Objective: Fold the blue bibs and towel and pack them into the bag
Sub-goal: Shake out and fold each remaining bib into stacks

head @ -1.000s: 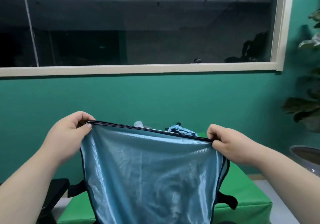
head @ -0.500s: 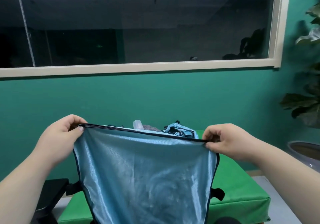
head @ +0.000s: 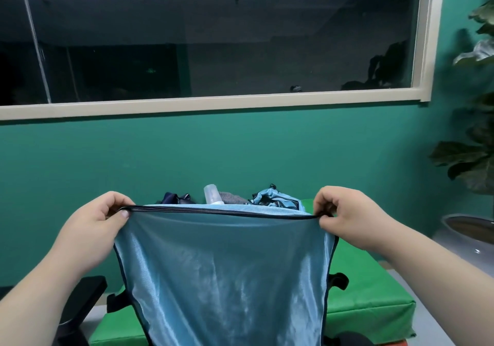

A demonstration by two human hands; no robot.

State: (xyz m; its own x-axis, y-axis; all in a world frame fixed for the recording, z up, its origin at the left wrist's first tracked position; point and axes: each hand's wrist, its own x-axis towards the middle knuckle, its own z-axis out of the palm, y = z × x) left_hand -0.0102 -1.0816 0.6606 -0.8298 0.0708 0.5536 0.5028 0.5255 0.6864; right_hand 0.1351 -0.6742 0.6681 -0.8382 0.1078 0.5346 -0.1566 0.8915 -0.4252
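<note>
Pinching the bib [head: 222, 273] by its top corners, the left hand [head: 91, 228] and right hand [head: 350, 217] stretch its dark-trimmed edge level. It hangs lengthwise downward, before the green pad [head: 369, 300].

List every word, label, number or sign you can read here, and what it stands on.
No text can be read.
Shiny blue bib with dark trim, pinched by left hand and right hand: no print.
Faint green glow in the dark window: too blurred to read.
Clear plastic bottle: markings, if any, too small.
</note>
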